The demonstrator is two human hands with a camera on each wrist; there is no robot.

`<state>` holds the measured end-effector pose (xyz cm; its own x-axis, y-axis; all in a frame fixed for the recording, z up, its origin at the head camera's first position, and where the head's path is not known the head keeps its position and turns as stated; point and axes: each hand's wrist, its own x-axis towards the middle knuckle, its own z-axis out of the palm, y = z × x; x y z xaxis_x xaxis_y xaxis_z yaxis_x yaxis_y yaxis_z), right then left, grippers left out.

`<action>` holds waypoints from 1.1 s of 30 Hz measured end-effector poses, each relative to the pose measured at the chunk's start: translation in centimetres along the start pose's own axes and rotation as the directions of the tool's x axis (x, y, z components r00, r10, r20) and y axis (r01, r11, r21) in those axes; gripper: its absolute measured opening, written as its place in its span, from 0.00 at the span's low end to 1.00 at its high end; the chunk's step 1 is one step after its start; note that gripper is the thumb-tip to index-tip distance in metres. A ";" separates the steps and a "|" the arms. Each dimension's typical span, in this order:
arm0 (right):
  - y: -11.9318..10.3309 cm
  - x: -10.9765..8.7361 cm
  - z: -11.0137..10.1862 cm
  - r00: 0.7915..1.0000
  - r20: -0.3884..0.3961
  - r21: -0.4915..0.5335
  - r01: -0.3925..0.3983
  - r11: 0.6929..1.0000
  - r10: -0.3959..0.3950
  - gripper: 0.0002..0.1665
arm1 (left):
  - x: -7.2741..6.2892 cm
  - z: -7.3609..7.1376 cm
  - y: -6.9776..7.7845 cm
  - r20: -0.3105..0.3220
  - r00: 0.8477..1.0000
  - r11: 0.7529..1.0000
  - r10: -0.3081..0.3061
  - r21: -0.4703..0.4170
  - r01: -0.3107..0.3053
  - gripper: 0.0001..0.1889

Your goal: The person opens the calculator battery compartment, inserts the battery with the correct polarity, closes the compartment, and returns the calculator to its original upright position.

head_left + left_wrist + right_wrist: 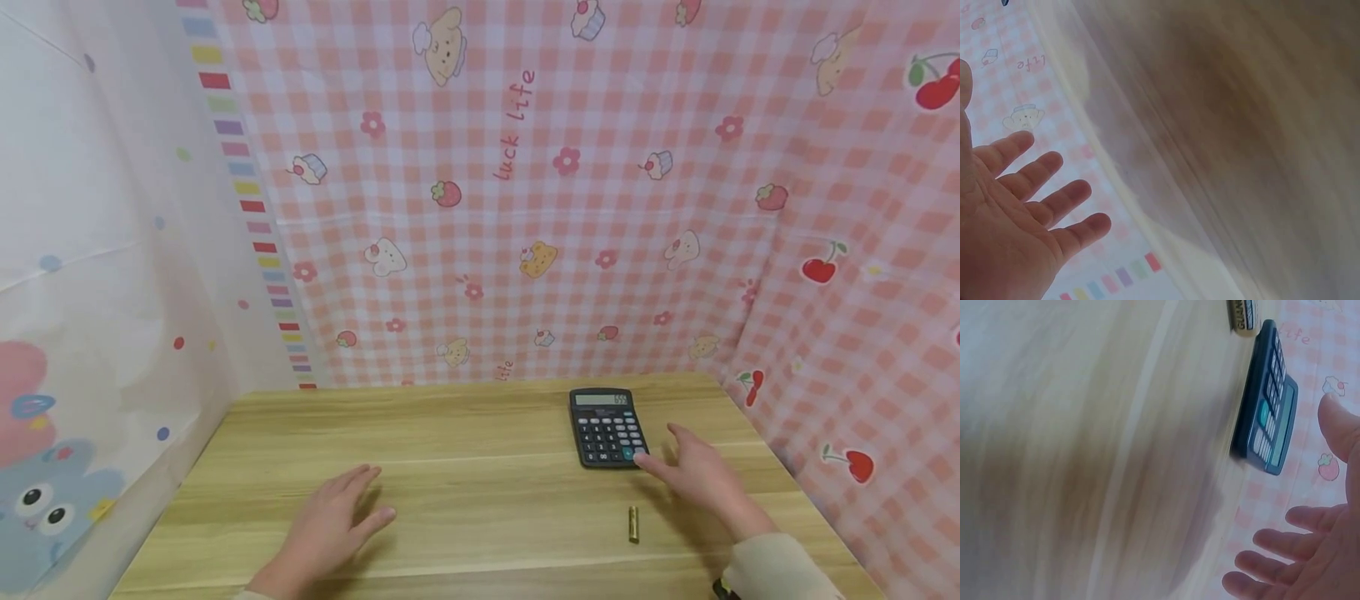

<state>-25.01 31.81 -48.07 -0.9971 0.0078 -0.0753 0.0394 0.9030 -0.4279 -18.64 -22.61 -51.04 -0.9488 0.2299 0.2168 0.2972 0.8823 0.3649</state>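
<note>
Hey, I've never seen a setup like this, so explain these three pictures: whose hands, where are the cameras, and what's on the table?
There's no robot here, just a person's bare left hand and right hand. The wide picture comes from a camera on the head, looking forward and down; the other two come from cameras on the left and right wrists. On the wooden table lie a black calculator and, nearer the person, a small gold battery. Neither hand holds anything. The right thumb is near the calculator's lower corner.
</note>
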 end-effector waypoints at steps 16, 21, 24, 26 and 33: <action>-2.5 0.7 1.1 0.998 -0.052 0.026 -0.031 0.999 0.033 0.68 | 0.0 0.5 1.3 0.079 0.997 0.999 -0.017 -0.046 0.020 0.39; -3.3 1.1 1.4 0.997 -0.049 0.052 -0.064 0.997 0.066 0.69 | 0.0 0.6 1.7 0.104 0.994 0.998 -0.020 -0.065 0.027 0.39; -3.7 1.3 1.7 0.995 -0.047 0.062 -0.089 0.994 0.092 0.71 | -0.1 0.6 1.9 0.117 0.993 0.996 -0.030 -0.083 0.040 0.39; -4.0 1.4 2.0 0.993 -0.044 0.062 -0.108 0.992 0.111 0.72 | -0.1 0.7 2.0 0.124 0.992 0.995 -0.036 -0.091 0.048 0.39; -4.8 1.8 3.1 0.989 -0.064 0.039 -0.130 0.991 0.132 0.74 | -0.2 0.6 2.2 0.132 0.991 0.992 -0.037 -0.112 0.052 0.39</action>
<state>-26.84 26.15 -48.90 -0.9852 0.1547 -0.0737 0.1713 0.8768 -0.4492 -17.89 -20.51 -50.84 -0.9649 0.2497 0.0820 0.2581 0.8415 0.4746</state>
